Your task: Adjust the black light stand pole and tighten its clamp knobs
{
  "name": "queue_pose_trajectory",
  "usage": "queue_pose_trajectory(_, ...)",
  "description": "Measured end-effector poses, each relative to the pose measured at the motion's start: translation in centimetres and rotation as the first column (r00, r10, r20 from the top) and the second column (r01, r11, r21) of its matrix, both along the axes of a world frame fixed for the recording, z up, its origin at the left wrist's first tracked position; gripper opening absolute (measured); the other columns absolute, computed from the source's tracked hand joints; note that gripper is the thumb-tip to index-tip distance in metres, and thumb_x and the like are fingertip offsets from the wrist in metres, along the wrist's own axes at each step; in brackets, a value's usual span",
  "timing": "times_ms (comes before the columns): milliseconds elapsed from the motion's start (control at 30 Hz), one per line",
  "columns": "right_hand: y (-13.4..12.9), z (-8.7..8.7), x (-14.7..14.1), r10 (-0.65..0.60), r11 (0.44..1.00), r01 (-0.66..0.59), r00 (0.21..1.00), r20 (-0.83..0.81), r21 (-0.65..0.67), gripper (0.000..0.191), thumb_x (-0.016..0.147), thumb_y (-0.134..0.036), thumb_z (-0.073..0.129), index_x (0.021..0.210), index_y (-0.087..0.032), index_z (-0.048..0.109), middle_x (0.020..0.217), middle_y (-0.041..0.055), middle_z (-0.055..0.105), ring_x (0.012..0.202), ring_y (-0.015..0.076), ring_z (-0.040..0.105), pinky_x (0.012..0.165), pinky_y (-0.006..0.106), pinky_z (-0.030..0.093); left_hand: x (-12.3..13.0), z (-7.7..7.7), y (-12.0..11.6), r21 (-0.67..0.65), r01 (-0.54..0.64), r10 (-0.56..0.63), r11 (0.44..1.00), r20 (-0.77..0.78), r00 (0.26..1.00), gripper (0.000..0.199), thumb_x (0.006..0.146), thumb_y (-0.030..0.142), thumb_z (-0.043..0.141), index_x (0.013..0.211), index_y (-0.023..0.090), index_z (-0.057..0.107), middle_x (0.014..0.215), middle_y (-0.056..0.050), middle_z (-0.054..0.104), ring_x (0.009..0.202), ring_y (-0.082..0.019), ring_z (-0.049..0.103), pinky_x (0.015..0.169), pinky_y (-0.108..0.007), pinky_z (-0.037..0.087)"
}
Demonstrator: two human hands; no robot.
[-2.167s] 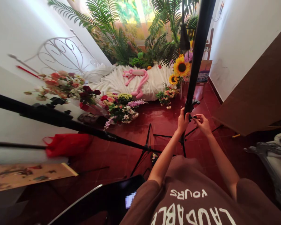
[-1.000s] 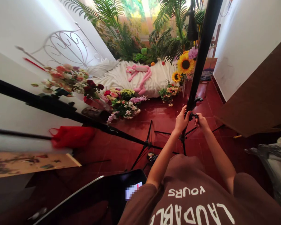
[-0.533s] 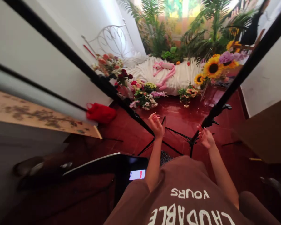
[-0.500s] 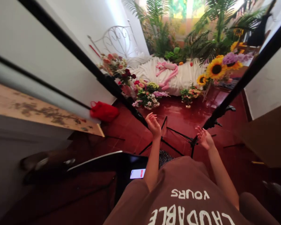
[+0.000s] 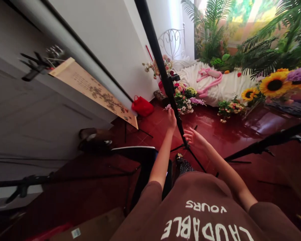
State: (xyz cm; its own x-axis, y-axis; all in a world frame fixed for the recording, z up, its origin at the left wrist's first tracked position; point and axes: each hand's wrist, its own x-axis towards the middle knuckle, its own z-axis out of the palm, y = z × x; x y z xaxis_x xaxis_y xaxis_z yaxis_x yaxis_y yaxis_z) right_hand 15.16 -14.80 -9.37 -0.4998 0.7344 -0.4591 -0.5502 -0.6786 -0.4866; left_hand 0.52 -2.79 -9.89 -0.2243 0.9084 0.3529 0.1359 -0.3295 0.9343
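A black stand pole [image 5: 169,87] slants down in front of me to its legs on the floor. My left hand [image 5: 172,119] is raised just left of the pole, fingers upward and partly turned from view; whether it touches the pole I cannot tell. On the pole's other side, lower down, my right hand [image 5: 195,138] is open, its spread fingers pointing at the pole and nothing in them. A dark knob [image 5: 176,77] juts from the pole above both hands.
A second black stand [image 5: 263,144] crosses at the right. Sunflowers [image 5: 274,85], potted blooms [image 5: 230,108] and a white-draped bed [image 5: 233,85] with a pink plush toy [image 5: 209,78] lie ahead. Leftward are a hanging scroll [image 5: 95,92], a red bag [image 5: 142,106] and a black chair [image 5: 140,155].
My view has turned left, so the stand pole now comes down between my hands. My right hand has moved in toward it, and the hands are closer together. The phone is no longer visible.
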Motion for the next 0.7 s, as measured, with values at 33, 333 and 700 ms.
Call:
queue_pose_trajectory(33, 1.1, 0.4, -0.9, 0.018, 1.0, -0.018, 0.999, -0.049, -0.007, 0.034, 0.099, -0.046, 0.039, 0.097, -0.019, 0.058, 0.073, 0.0008, 0.067, 0.054, 0.0087, 0.059, 0.044, 0.015, 0.045, -0.1, -0.1, 0.1, -0.02, 0.016, -0.016, 1.0, 0.002, 1.0, 0.067, 0.088, 0.073, 0.021, 0.089, 0.017, 0.058, 0.09, -0.009, 0.064, 0.081, -0.013, 0.06, 0.083, -0.028, 0.048)
queue_pose_trajectory(333, 6.5, 0.0, -4.5, -0.086, 0.994, 0.051, 0.915, -0.394, -0.099, 0.049, 0.097, -0.036, 0.046, 0.056, -0.022, 0.022, 0.042, -0.0098, 0.029, 0.035, 0.0032, 0.028, 0.03, 0.01, 0.022, -0.4, -0.9, 0.5, 0.026, 0.042, -0.042, 0.999, -0.017, 0.999, 0.063, 0.086, 0.075, 0.027, 0.082, 0.02, 0.058, 0.082, -0.006, 0.061, 0.073, -0.013, 0.057, 0.07, -0.027, 0.045)
queue_pose_trajectory(700, 7.7, -0.4, -6.8, -0.206, 0.969, 0.207, 0.978, -0.021, 0.138, 0.041, 0.081, -0.023, 0.053, 0.054, -0.023, 0.023, 0.038, -0.0123, 0.02, 0.036, 0.0047, 0.015, 0.035, 0.015, 0.017, -0.7, -1.7, 1.3, 0.021, 0.062, -0.062, 0.998, 0.006, 0.998, 0.064, 0.083, 0.078, 0.03, 0.083, 0.02, 0.057, 0.077, -0.004, 0.06, 0.068, -0.013, 0.054, 0.068, -0.026, 0.044)
